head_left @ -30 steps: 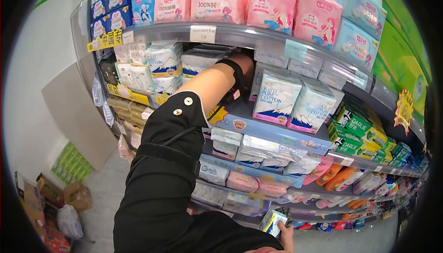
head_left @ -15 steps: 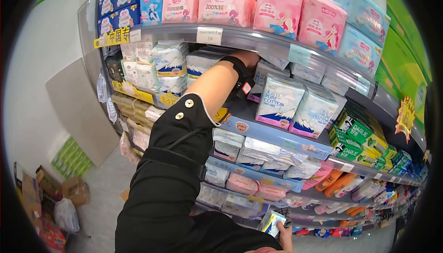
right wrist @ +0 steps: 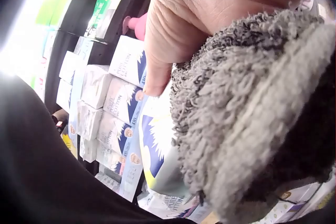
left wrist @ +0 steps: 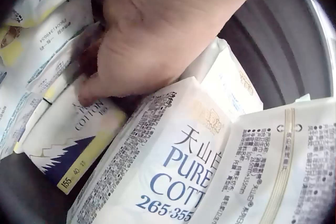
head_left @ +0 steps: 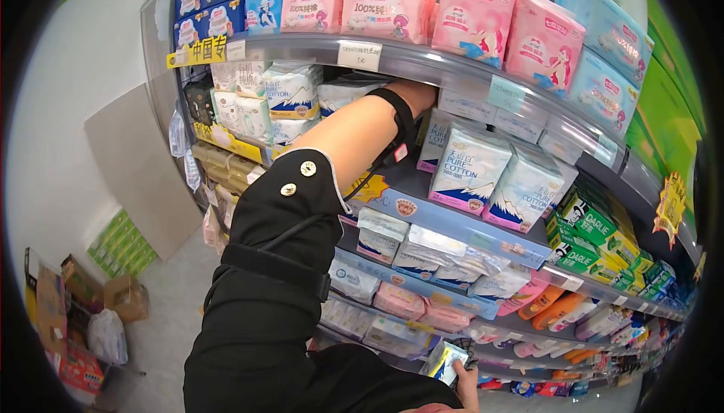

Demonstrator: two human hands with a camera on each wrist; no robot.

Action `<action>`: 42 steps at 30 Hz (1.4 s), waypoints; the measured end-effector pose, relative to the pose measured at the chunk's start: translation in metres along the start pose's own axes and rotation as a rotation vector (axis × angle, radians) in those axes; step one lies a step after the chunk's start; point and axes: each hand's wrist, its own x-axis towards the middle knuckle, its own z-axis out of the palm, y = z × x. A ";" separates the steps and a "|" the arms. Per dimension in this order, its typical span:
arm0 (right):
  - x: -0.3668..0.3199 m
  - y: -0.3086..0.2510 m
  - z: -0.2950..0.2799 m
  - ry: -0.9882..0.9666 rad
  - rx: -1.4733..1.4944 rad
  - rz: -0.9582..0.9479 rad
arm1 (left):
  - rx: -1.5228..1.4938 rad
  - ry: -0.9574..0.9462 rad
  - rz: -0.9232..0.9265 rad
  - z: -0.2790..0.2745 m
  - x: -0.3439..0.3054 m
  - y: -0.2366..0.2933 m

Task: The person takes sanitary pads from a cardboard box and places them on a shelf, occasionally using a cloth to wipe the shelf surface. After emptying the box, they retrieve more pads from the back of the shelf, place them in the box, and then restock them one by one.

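Note:
In the left wrist view my left hand (left wrist: 152, 35) reaches in among white sanitary pad packs. Its thumb lies on the face of a yellow-trimmed sanitary pad pack (left wrist: 68, 145) marked 155, pinching its upper edge; the other fingers are mostly hidden. Right beside it stand larger packs (left wrist: 173, 150) marked 265+355. From the head view, the shelf lip hides most of this hand. Low at my front, my right hand (head_left: 467, 389) holds another sanitary pad pack (head_left: 445, 360), thumb across it. Grey shaggy fabric (right wrist: 236, 103) lies against that hand in the right wrist view.
Above my left forearm runs the upper shelf edge (head_left: 324, 47), lined with pink packs (head_left: 388, 10). Green toothpaste boxes (head_left: 584, 217) stand to the right. Lower shelves hold more packs (head_left: 381, 236). Cartons (head_left: 124, 298) and a white plastic bag (head_left: 107, 335) sit on the floor at left.
The shelves have shifted rightward in the head view as the camera turned. My left hand stays inside the shelf, its wrist turning slightly. My right hand keeps its pack low in front.

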 end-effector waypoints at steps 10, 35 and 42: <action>0.018 0.016 -0.011 -0.036 0.038 -0.019 | 0.077 0.139 0.018 -0.008 -0.014 0.005; 0.008 -0.057 0.051 -0.199 0.079 0.104 | -0.022 0.758 -0.220 -0.003 -0.144 0.021; 0.011 -0.062 0.052 -0.250 0.036 0.072 | -0.030 0.746 -0.266 0.031 -0.134 0.003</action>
